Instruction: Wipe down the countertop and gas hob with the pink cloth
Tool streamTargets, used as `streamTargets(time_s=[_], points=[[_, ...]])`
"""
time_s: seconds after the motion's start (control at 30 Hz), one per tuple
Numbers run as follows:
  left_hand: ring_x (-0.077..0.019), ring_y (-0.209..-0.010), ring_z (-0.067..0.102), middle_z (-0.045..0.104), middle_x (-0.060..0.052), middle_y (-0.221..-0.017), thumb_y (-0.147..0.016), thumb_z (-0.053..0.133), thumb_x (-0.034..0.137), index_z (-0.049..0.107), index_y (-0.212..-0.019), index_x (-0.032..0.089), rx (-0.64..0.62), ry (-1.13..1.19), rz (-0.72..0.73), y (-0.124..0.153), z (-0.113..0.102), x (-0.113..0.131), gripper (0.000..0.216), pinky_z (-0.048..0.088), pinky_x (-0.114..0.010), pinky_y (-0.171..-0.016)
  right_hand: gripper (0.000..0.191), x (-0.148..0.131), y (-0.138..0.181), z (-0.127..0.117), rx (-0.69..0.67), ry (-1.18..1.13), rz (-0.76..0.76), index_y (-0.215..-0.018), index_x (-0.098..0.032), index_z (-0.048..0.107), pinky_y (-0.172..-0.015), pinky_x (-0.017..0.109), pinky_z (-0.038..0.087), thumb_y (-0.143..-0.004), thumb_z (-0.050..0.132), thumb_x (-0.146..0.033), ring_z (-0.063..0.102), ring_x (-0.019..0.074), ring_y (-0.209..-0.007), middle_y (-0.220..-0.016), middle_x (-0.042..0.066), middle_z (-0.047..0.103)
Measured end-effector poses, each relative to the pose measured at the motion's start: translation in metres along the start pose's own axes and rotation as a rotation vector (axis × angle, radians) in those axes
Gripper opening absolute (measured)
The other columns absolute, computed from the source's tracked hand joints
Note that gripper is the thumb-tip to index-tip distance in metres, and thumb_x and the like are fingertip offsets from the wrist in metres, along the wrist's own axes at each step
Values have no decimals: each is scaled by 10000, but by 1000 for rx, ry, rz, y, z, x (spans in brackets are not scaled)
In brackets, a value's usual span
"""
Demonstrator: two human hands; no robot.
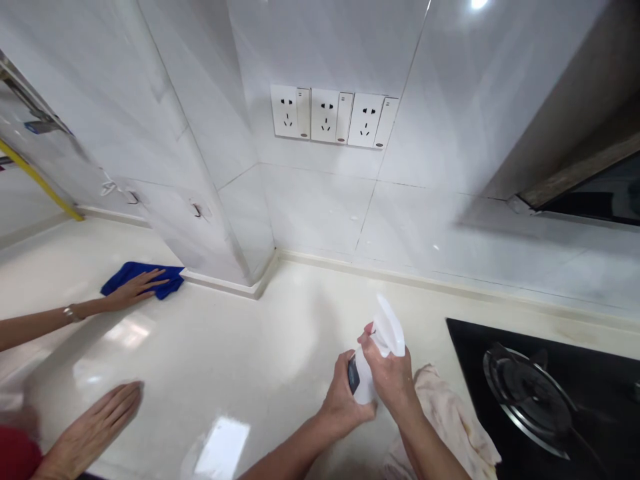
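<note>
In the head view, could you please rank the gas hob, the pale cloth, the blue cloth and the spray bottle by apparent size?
1. gas hob
2. pale cloth, nearer the camera and partly hidden
3. blue cloth and spray bottle: alike, both partly covered by hands

Both hands, left hand [343, 400] and right hand [393, 377], grip a white spray bottle [385, 333] over the cream surface [250, 347]; a co-worker's hand [133, 290] presses a blue cloth [127, 272].
</note>
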State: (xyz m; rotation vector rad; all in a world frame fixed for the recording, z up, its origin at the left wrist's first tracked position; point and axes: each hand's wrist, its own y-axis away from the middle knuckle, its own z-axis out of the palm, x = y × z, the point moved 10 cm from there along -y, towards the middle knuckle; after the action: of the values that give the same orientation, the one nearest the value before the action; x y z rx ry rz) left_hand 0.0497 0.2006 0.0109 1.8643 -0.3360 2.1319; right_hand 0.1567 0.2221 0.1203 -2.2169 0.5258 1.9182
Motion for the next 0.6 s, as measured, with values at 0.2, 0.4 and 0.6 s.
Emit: streamTargets(time_s=[0.2, 0.4, 0.6], points=[[-272, -1086, 612, 624, -72, -1189, -597, 952, 314, 433, -1418, 249, -16, 20, 0, 13, -4, -26, 974, 504, -444, -1022, 482, 11, 10, 9, 12, -68, -36, -1111, -243, 636, -808, 361, 590, -770, 787, -547, 723, 241, -925, -994, 43, 751], [-246, -1034, 624, 625, -58, -1161, -599, 906, 212, 405, -1420, 244, -35, 17, -27, 23, -7, -43, 962, 533, -403, -943, 633, 23, 16, 11, 34, -69, -24, -1295, -253, 520, -916, 407, 567, -776, 772, -512, 717, 247, -1002, -1043, 40, 729], [-272, -1103, 633, 625, -77, -1209, -603, 895, 176, 362, -1453, 253, -34, 24, -44, 24, -8, -37, 1007, 523, -413, -968, 574, 22, 19, 15, 15, -63, -53, -1290, -252, 530, -915, 390, 565, -815, 750, -485, 708, 244, -1043, -1056, 44, 730]])
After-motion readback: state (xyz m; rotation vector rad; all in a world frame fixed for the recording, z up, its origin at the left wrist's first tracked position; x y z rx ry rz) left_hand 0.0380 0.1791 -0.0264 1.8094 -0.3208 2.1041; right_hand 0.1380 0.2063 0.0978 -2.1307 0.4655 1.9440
